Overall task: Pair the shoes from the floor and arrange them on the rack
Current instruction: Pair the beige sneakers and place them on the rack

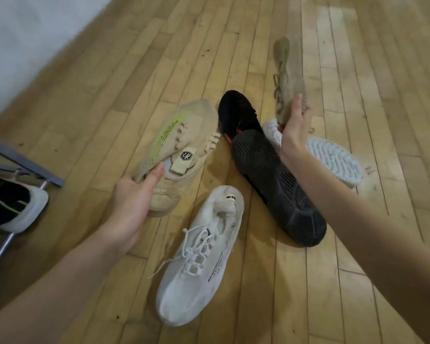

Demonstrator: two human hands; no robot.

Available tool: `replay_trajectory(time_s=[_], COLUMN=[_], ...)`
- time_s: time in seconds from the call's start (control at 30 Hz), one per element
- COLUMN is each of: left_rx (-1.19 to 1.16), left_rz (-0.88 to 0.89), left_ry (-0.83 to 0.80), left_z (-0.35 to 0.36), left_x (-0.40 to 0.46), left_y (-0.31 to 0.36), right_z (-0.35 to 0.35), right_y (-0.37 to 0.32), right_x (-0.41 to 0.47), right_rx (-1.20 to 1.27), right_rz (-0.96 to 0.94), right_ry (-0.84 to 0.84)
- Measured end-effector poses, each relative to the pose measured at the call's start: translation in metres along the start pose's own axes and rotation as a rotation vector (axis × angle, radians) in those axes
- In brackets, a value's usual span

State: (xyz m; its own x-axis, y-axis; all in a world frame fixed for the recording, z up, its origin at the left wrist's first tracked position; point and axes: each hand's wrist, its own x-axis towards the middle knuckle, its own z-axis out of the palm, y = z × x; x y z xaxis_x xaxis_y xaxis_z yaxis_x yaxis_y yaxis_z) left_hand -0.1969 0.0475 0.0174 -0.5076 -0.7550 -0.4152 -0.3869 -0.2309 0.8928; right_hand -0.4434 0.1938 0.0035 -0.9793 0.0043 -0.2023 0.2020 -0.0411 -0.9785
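Holding one beige sneaker (181, 147) in my left hand (132, 202), thumb hooked over the collar and fingers curled under the heel, it sits just above the wooden floor (109, 83). My right hand (296, 125) pinches the heel of the matching beige sneaker (288, 78), lifted clear and blurred, toe pointing away from me. So that's the pair, one in each hand.

To do this well, I'd bring the two together side by side, toes the same way, then swing left toward the rack (23, 160), whose grey bar shows at the left edge. A black-and-white shoe (15, 207) already sits there, so I'd aim for a free stretch of shelf, though I can't see how much there is.

Below my arms lies clutter: a white sneaker (201, 256) upright near me, its partner (330, 157) sole-up under my right wrist, a black shoe (241, 112) upright and another black shoe (278, 187) flipped sole-up across it. I'd lift high enough that dangling laces don't snag them.
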Motion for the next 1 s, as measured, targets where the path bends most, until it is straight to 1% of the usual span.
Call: replay_trajectory(time_s=[0.03, 0.1, 0.17, 0.33, 0.43, 0.5, 0.57, 0.67, 0.7, 0.77, 0.87, 0.93, 1.0], left_rx=[-0.015, -0.041, -0.052, -0.06, -0.067, -0.081, -0.135, -0.176, -0.183, -0.187, -0.174, -0.122, -0.023], left_rz=[-0.001, 0.001, -0.011, -0.063, -0.105, -0.151, -0.17, -0.177, -0.178, -0.174, -0.137, -0.112, -0.09], left_ry=[0.02, 0.105, 0.191, 0.345, 0.389, 0.423, 0.454, 0.479, 0.48, 0.483, 0.493, 0.515, 0.532], left_z=[-0.004, -0.016, -0.03, -0.077, -0.098, -0.108, -0.115, -0.124, -0.128, -0.135, -0.146, -0.155, -0.17], left_x=[-0.007, -0.021, -0.038, -0.081, -0.107, -0.127, -0.145, -0.16, -0.164, -0.169, -0.18, -0.189, -0.194], left_y=[-0.003, -0.01, -0.018, -0.046, -0.058, -0.063, -0.065, -0.062, -0.061, -0.057, -0.052, -0.044, -0.038], right_z=[0.001, 0.0, -0.003, -0.013, -0.023, -0.026, -0.025, -0.013, -0.008, 0.004, 0.015, 0.019, 0.019], right_y=[-0.003, -0.002, 0.007, 0.055, 0.069, 0.071, 0.067, 0.053, 0.047, 0.039, 0.034, 0.03, 0.025], right_x=[-0.024, -0.074, -0.121, -0.201, -0.228, -0.242, -0.252, -0.263, -0.267, -0.278, -0.301, -0.321, -0.34], right_rx=[0.103, 0.332, 0.446, 0.385, 0.36, 0.341, 0.277, 0.069, 0.042, 0.092, 0.215, 0.224, 0.168], right_rz=[0.036, 0.172, 0.326, 0.608, 0.741, 0.756, 0.742, 0.64, 0.62, 0.657, 0.691, 0.635, 0.54], right_ry=[-0.057, -0.178, -0.277, -0.462, -0.528, -0.565, -0.563, -0.52, -0.494, -0.436, -0.423, -0.453, -0.485])
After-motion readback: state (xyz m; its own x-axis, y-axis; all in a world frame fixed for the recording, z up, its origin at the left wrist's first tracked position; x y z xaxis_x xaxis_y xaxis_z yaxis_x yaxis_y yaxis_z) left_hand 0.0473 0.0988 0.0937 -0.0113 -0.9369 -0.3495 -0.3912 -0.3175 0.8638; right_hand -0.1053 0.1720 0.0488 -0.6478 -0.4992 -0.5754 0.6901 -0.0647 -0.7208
